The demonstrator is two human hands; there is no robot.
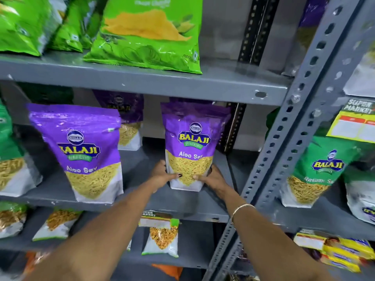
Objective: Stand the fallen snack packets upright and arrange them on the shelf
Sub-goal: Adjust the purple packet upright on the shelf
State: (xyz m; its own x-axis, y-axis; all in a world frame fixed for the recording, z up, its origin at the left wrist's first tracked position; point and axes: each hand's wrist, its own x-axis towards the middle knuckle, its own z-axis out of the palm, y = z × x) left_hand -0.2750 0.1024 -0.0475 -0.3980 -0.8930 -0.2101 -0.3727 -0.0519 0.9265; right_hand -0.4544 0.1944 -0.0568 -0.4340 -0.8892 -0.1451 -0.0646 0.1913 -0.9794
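**Purple packet held upright on middle shelf**

Head view: both hands gripping one purple packet [189,147] at its lower corners. Left hand [161,175] wrapped round the lower left edge, thumb pressed flat across the front. Right hand [213,178] clasped on the lower right edge, thumb likewise on the front, a thin metal bangle [241,209] on that wrist. Packet standing on the middle shelf [203,205], toward its right end, near the slotted grey upright [300,118]. Long axis vertical, sealed top up and tilted slightly back, flat white base down, printed face toward the camera. Glossy plastic pouch, creased along the top, purple above, with a V-shaped window of thin yellow strands below.

To the left, well apart, a second purple packet [81,151] of the same make, upright, leaning a little to the left, glossy with bright glare on its top. Behind and between the two, a third purple packet [125,118] in shadow. Shelf of painted grey metal, scuffed at the edges. On the shelf above, a shiny green packet [148,33] with its base at the front lip.
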